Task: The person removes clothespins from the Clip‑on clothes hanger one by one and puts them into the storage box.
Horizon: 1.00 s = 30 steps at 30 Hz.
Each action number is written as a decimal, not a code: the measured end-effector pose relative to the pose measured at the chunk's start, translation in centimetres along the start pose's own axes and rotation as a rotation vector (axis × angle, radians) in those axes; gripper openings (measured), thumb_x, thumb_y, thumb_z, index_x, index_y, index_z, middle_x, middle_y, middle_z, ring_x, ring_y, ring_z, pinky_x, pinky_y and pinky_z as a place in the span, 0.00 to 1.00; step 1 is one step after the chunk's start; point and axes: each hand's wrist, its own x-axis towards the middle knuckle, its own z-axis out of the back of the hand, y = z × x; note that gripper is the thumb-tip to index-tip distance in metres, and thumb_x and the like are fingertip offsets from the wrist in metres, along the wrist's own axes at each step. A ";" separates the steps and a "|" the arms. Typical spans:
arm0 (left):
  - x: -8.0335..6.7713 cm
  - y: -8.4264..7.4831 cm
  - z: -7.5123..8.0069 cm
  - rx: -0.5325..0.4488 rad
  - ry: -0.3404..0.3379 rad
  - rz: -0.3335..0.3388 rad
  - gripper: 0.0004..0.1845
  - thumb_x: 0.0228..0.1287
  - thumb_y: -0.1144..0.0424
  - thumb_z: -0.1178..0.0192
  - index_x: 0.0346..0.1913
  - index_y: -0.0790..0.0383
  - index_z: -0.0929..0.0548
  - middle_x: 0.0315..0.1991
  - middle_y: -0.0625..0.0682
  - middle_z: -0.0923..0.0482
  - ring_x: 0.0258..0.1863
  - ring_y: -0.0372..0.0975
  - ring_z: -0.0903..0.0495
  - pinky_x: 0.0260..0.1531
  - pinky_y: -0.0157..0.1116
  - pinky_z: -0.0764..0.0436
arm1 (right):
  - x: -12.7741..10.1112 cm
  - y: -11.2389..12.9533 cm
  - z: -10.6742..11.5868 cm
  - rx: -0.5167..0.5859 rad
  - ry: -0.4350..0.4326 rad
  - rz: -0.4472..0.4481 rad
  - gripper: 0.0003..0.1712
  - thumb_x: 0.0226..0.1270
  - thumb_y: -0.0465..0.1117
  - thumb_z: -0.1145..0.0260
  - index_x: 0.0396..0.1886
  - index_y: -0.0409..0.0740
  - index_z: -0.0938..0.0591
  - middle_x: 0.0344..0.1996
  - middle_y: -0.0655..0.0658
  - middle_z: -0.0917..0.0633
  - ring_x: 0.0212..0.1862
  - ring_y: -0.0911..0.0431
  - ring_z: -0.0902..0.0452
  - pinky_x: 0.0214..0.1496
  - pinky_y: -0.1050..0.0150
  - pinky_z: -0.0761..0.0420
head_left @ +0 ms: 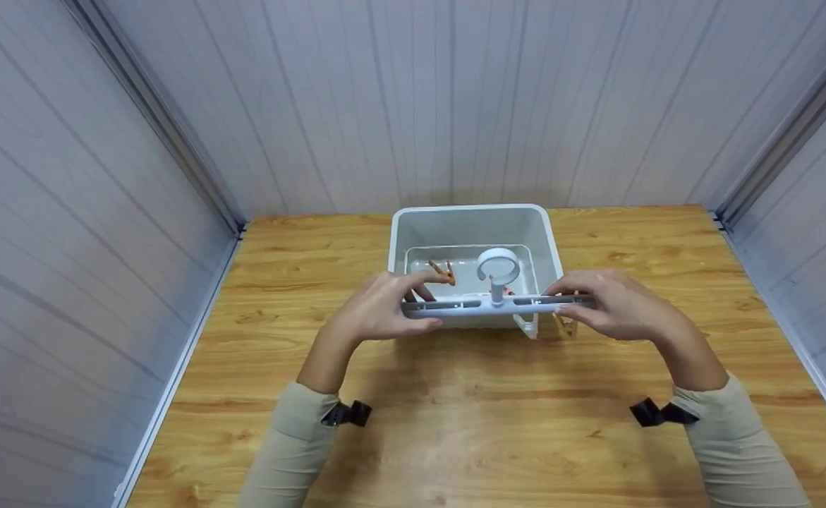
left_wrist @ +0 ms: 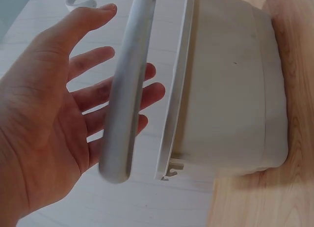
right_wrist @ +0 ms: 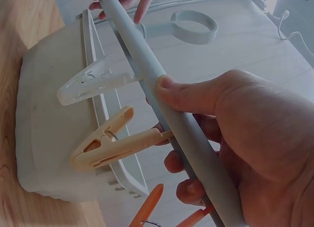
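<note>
1. Right wrist view shows an orange clip [right_wrist: 149, 203] by the right hand [head_left: 617, 307]; hidden in head view.
2. Right hand: closed around the hanger [head_left: 497, 308], thumb pressed on bar. Left hand [head_left: 388, 307]: fairly wide, fingers extended behind bar; contact, can't tell.
3. Hanger: above bin's [head_left: 472, 209] near rim, long axis left-right, ring hook [head_left: 514, 267] up.

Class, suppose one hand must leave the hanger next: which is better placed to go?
Probably the left hand: its fingers look spread and loose behind the hanger, whereas the right hand curls round it, thumb resting against it.
</note>
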 end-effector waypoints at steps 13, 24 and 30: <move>-0.4 -0.1 0.0 -0.088 0.064 0.002 0.17 0.78 0.54 0.30 0.65 0.48 0.11 0.31 0.49 0.19 0.31 0.35 0.28 0.34 0.32 0.30 | 0.6 0.7 0.0 0.034 -0.008 0.063 0.07 0.79 0.35 0.26 0.52 0.47 0.08 0.37 0.53 0.11 0.30 0.71 0.31 0.32 0.70 0.27; -0.6 0.0 -0.2 -0.073 0.096 0.033 0.17 0.81 0.54 0.32 0.67 0.48 0.12 0.29 0.44 0.28 0.28 0.35 0.32 0.31 0.33 0.34 | 0.4 0.7 -0.5 0.036 0.023 0.000 0.08 0.79 0.37 0.25 0.53 0.45 0.08 0.39 0.49 0.09 0.30 0.70 0.29 0.32 0.70 0.26; -1.3 0.3 -0.1 -0.078 0.072 0.067 0.17 0.80 0.54 0.31 0.66 0.46 0.11 0.27 0.44 0.29 0.27 0.35 0.33 0.30 0.33 0.35 | 0.0 0.6 -0.6 0.099 -0.023 -0.021 0.15 0.77 0.36 0.23 0.60 0.44 0.08 0.46 0.45 0.05 0.40 0.68 0.18 0.40 0.70 0.16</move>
